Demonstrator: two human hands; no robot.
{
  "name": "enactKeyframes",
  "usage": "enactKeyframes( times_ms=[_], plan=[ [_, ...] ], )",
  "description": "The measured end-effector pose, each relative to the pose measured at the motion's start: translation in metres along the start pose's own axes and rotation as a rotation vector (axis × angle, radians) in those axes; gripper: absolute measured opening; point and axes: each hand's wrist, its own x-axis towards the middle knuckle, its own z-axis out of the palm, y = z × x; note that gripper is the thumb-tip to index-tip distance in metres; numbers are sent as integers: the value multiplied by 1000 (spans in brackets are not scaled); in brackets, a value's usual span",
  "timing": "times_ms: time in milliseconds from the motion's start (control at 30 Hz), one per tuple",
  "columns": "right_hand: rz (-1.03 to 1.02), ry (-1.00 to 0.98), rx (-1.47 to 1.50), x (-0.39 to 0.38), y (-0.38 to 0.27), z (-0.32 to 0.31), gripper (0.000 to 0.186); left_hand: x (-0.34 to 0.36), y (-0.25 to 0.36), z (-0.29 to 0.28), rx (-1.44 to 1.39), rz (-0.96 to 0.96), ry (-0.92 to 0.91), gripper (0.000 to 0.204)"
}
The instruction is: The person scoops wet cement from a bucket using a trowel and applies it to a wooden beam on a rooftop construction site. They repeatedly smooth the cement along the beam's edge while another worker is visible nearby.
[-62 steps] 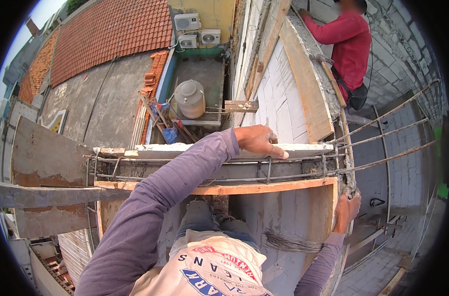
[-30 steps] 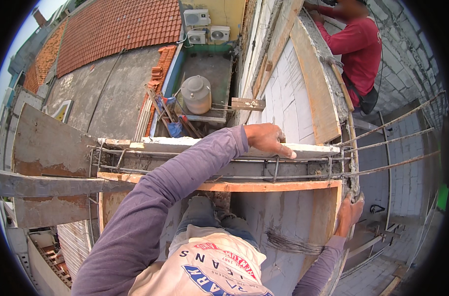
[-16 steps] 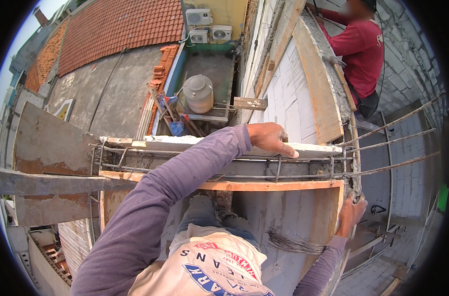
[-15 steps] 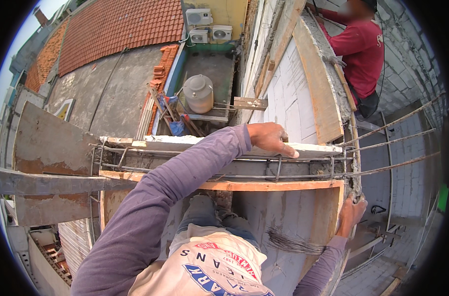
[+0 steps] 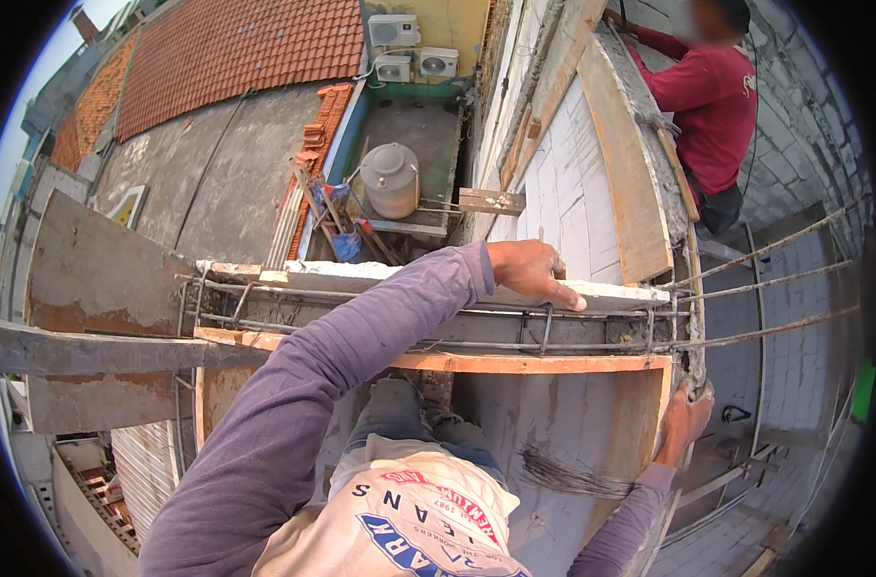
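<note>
My left hand point(image 5: 532, 270) is closed over the top edge of the far pale-edged formwork board point(image 5: 611, 293), thumb on the near side and the other fingertips hidden behind it. Below it, a steel rebar cage point(image 5: 457, 341) lies in the trough between that board and the near wooden board point(image 5: 544, 363). At the right corner my right hand point(image 5: 686, 421) is curled round the rough concrete edge point(image 5: 693, 361), its fingertips partly hidden. Beside my right forearm, a bundle of thin tie wire point(image 5: 568, 471) fans out.
Bare rebar rods point(image 5: 775, 332) stick out to the right over a deep drop. A co-worker in a red shirt point(image 5: 712, 120) is at the wall top, far right. Beyond the formwork, far below, stands a water tank point(image 5: 390, 180). A long beam point(image 5: 101, 351) crosses at left.
The whole view has shifted slightly. My hands keep their places on the board and the concrete edge; a thin upright tip now shows just above my left hand.
</note>
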Motion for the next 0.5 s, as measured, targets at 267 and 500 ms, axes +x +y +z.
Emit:
enactKeyframes(
  times_ms=[267,500],
  plan=[
    [61,-64,-95,3,-1,0,60,-3,4,-3,-13,-30,-23,98],
    [56,-48,-78,0,-5,-1,60,-1,3,-2,0,-40,-27,98]
  ],
)
